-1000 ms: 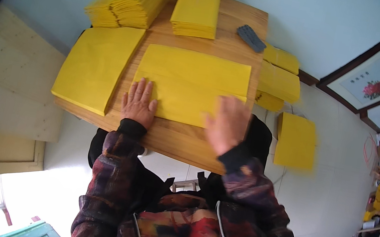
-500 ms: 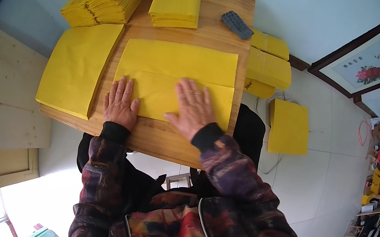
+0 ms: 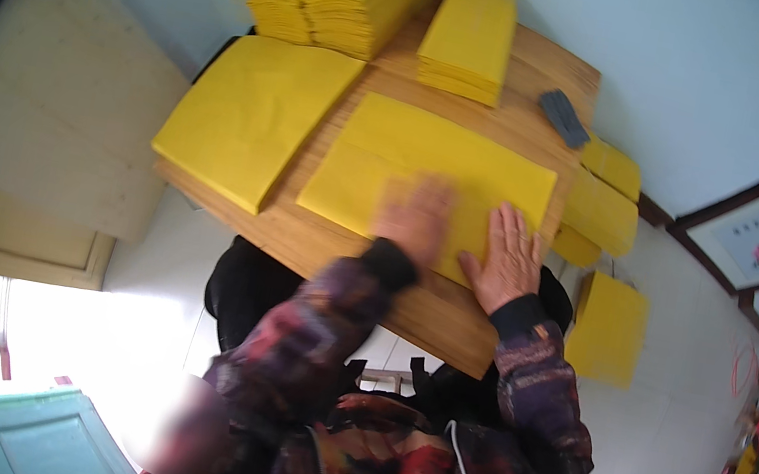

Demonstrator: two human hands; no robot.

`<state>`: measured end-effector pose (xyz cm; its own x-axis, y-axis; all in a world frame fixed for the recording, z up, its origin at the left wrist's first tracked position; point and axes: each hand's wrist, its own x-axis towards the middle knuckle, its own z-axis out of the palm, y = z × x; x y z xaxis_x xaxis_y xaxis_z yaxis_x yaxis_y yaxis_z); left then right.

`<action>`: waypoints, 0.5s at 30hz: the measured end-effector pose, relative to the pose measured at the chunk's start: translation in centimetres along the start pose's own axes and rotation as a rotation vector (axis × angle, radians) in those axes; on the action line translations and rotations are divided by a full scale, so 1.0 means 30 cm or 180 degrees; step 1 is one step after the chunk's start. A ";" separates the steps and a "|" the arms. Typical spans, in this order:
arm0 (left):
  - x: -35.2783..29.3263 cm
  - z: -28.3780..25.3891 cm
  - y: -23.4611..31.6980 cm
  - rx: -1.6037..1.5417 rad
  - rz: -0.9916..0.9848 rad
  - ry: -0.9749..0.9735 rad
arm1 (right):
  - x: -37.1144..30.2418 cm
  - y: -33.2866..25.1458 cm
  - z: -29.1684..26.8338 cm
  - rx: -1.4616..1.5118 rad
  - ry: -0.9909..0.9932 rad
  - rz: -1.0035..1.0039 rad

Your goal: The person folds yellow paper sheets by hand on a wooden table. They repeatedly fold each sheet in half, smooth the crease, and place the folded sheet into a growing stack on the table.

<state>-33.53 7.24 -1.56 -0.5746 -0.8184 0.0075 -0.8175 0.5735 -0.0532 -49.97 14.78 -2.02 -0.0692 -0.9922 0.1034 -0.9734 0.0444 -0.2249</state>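
A yellow paper sheet (image 3: pixel 407 135) lies flat on the wooden table in front of me. My left hand (image 3: pixel 415 221) is over the middle of its near part, palm down and blurred by motion, its fingers pointing away from me. Near the sheet's right end rests my right hand (image 3: pixel 508 258), palm down, with its fingers stretched out and its thumb apart. Neither hand grips anything. To the left, a low pile of yellow paper (image 3: pixel 255 108) reaches the table's near edge.
Folded yellow paper is stacked at the back left (image 3: pixel 340 2), with a narrower stack (image 3: pixel 469 35) beside it. A dark grey object (image 3: pixel 563 117) lies near the table's (image 3: pixel 509 138) right edge. Yellow bundles (image 3: pixel 602 210) stand beyond that edge, and another yellow stack (image 3: pixel 609 328) is lower down.
My left hand has moved right, from the sheet's near left corner to its middle. My right hand has shifted toward the right end. The whole view has turned, so the table appears rotated.
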 end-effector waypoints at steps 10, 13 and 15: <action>-0.060 0.079 -0.300 -0.0858 -0.1022 0.0325 | 0.001 0.006 -0.007 -0.0063 -0.0027 -0.0045; -0.064 0.096 -0.327 -0.0721 -0.1050 0.0311 | 0.004 -0.047 -0.026 0.0075 0.0450 0.0002; -0.058 0.098 -0.326 -0.0558 -0.1030 0.0289 | -0.024 -0.176 0.000 0.0516 0.0819 -0.0683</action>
<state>-24.41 2.94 -4.00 -0.2802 -0.9562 0.0848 -0.9471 0.2898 0.1381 -44.78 15.26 -0.91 0.0600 -0.9144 0.4003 -0.9258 -0.2009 -0.3201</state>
